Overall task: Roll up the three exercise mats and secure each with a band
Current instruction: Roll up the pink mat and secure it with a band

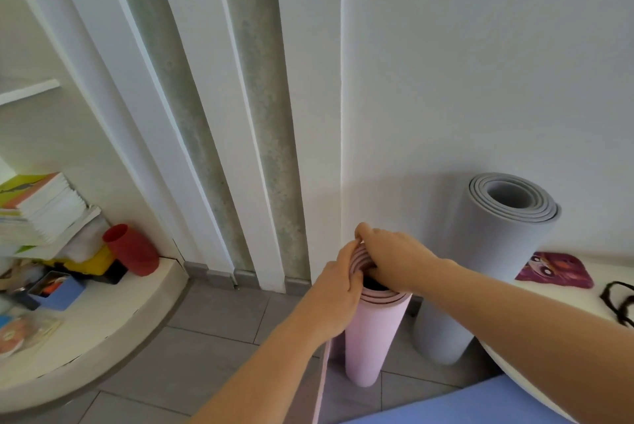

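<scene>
A rolled pink mat (372, 334) stands upright on the floor beside a rolled grey mat (480, 269), near a flat blue mat (480, 403).

— Where do the rolls stand?
— I see the pink rolled foam mat (372, 338) upright on the grey tiled floor (212, 317), the grey rolled foam mat (480, 262) just right of it, by the white wall (480, 63).

Both forearms reach forward, converging. The left hand (338, 289) curls with fingers bent upward in a grip; the right hand (391, 257) arches over, fingers hooked downward.
</scene>
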Available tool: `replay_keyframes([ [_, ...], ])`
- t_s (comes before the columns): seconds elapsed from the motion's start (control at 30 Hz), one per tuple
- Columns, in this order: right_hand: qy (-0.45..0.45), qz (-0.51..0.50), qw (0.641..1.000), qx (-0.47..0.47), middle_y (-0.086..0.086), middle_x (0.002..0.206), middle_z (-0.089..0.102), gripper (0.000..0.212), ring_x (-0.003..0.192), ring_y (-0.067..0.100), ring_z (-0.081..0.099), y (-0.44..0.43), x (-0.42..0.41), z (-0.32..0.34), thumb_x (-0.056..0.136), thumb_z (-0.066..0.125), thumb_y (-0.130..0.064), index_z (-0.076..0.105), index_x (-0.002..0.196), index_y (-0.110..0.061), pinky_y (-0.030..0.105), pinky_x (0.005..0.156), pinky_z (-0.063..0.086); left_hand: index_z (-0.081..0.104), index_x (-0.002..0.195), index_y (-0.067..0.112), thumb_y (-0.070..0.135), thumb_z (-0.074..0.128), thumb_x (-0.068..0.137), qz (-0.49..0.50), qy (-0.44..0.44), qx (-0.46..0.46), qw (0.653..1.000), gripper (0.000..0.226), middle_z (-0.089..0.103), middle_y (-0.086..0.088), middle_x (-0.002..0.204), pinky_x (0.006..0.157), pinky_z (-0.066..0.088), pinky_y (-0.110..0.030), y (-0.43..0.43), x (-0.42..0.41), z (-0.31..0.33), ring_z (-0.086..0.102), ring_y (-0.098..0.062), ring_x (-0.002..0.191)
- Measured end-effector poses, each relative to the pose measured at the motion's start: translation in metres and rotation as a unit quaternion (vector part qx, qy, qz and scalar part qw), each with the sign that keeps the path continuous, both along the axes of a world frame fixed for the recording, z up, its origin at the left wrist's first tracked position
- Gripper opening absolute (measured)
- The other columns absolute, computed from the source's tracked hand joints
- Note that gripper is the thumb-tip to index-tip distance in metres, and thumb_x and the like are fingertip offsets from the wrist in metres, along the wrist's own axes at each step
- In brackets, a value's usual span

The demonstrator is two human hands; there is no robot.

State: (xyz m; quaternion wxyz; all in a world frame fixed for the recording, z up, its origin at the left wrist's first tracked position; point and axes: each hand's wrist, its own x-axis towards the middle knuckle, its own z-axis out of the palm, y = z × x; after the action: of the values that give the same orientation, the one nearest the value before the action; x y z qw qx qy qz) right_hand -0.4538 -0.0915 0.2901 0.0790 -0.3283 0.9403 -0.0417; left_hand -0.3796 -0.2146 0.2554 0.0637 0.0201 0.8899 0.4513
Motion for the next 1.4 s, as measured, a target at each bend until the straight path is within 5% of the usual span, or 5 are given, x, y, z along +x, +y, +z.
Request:
replay_keyframes([
  [0.27, 0.18, 0.117, 0.974, -0.077, 0.0, 0.088, 0.061, 0.018, 0.076, 0.023, 0.057, 0.039, -0.004, 0.012, 0.069, 0.076, -0.018, 0.068, 0.085, -0.017, 0.03, 0.064, 0.05, 0.008, 0.15, 0.033, 0.029, 0.028, 0.103, 0.011, 0.012, -0.028, 0.999, 0.05, 0.04, 0.0, 0.144, 0.091, 0.031, -0.013, 0.002, -0.013, -0.001, 0.045, -0.007, 0.121],
  [0.5, 0.188, 0.055, 0.98, 0.022, -0.003, 0.106, 0.057, 0.019, 0.099, 0.019, 0.047, 0.022, -0.006, 0.007, 0.092, 0.05, -0.023, 0.063, 0.107, -0.023, 0.029, 0.084, 0.033, -0.001, 0.151, 0.035, 0.032, 0.026, 0.104, 0.006, 0.005, -0.027, 1.0, 0.054, 0.045, 0.0, 0.141, 0.066, 0.034, 0.004, 0.002, -0.027, -0.002, 0.05, 0.0, 0.105],
  [0.8, 0.224, 0.058, 0.971, 0.062, -0.008, 0.087, 0.062, 0.009, 0.087, 0.017, 0.043, 0.013, -0.004, 0.004, 0.091, 0.054, -0.016, 0.061, 0.091, -0.023, 0.03, 0.082, 0.035, 0.004, 0.146, 0.05, 0.04, 0.022, 0.102, -0.008, 0.011, -0.033, 0.999, 0.048, 0.057, -0.003, 0.12, 0.082, 0.055, -0.032, 0.001, -0.037, -0.011, 0.065, -0.02, 0.093],
  [1.07, 0.24, 0.062, 0.963, -0.105, -0.007, 0.05, 0.054, 0.031, 0.051, 0.015, 0.051, 0.02, -0.02, -0.013, 0.052, 0.086, -0.005, 0.058, 0.059, -0.016, 0.021, 0.04, 0.036, 0.004, 0.142, 0.056, 0.048, 0.024, 0.098, -0.04, -0.015, -0.026, 0.999, 0.05, 0.05, 0.0, 0.133, 0.098, 0.048, -0.039, -0.002, -0.043, -0.015, 0.059, -0.016, 0.11],
  [1.4, 0.218, 0.011, 0.933, -0.285, 0.0, 0.067, 0.058, 0.016, 0.062, 0.019, 0.051, 0.024, -0.017, -0.032, 0.069, 0.073, 0.001, 0.061, 0.07, -0.009, 0.032, 0.043, 0.047, -0.001, 0.145, 0.049, 0.04, 0.026, 0.1, -0.021, -0.029, -0.039, 0.999, 0.053, 0.036, 0.001, 0.145, 0.099, 0.042, -0.03, -0.003, -0.043, -0.018, 0.052, -0.016, 0.119],
])
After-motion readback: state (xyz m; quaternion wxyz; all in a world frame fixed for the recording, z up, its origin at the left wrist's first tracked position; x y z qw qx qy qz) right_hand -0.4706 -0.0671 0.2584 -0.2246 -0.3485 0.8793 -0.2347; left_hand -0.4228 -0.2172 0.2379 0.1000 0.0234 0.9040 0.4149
